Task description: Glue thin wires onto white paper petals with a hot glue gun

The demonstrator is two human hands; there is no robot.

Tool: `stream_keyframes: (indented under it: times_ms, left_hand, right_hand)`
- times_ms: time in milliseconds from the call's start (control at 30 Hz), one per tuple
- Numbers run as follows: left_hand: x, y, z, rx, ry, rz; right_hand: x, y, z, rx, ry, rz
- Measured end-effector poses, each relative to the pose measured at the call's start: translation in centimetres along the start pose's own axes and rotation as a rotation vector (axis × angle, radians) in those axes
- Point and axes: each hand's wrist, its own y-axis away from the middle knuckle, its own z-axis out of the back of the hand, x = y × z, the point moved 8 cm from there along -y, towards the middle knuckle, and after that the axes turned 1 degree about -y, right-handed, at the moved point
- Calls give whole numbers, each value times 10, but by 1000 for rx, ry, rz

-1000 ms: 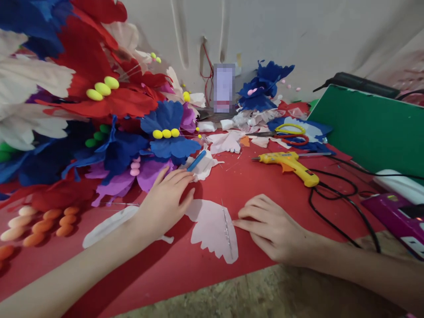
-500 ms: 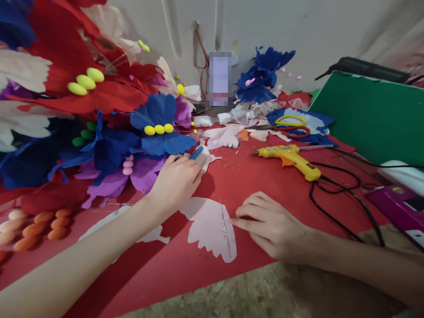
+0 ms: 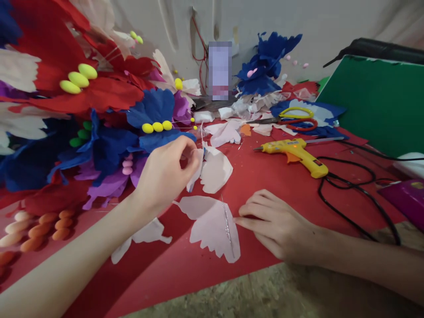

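Screen (image 3: 220,70): pixelated, we can't read it.
Purple box (image 3: 404,201): cut by R edge, we see pt. only.
L hand (image 3: 164,170): some fingertips hid. from us.
White cutout (image 3: 149,231): partly hid. by L forearm (image 3: 92,245).

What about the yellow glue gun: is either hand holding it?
No, the glue gun lies on the red sheet, apart from both the left hand and the right hand.

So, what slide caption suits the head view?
Left hand holding a pale cutout, right hand by the silver-striped piece, yellow glue gun beyond.
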Motion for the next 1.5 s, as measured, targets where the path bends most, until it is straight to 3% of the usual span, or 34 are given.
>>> stream_keyframes:
  times_ms: [167, 267, 367, 467, 633, 767, 833, 900, 1000, 1100, 1267, 1500]
  left_hand:
    - [0, -3, 23, -107, 280, 128]
    - [8, -3, 25, -109, 566, 261]
    - [15, 4, 8, -22, 908, 481]
    - [10, 16, -10, 80, 1057, 616]
    - [-2, 29, -26, 199, 1067, 584]
    - [1, 39, -27, 232, 1194, 578]
    - [3, 43, -22, 257, 1163, 466]
    - [-2, 47, -8, 236, 902, 205]
    - [-25, 60, 15, 83, 347, -282]
    - [-42, 78, 27, -90, 7, -544]
    - [-47, 94, 23, -44, -90, -704]
    - [-35, 98, 8, 25, -63, -640]
  right_hand:
    - [-2, 1, -1, -5, -9, -6]
    - [-8, 2, 2, -38, -79, -72]
    - [-26, 0, 12, -103, -259, -284]
    - [-49, -4, 16, -152, -561, -592]
    - [-57, -23, -2, -146, -1164, -856]
    - [-66, -22, -16, -179, -1277, -1047]
    - [-66, -22, -24, -62, -1308, -1106]
    - [-61, -22, -32, 146, -1349, -1120]
    - [-52, -26, -36, 414, -1341, -1062]
    - [-43, -37, -37, 565, -1247, -920]
    - [-43, -59, -37, 604, -859, -688]
    - [-53, -63, -44, 576, -651, -640]
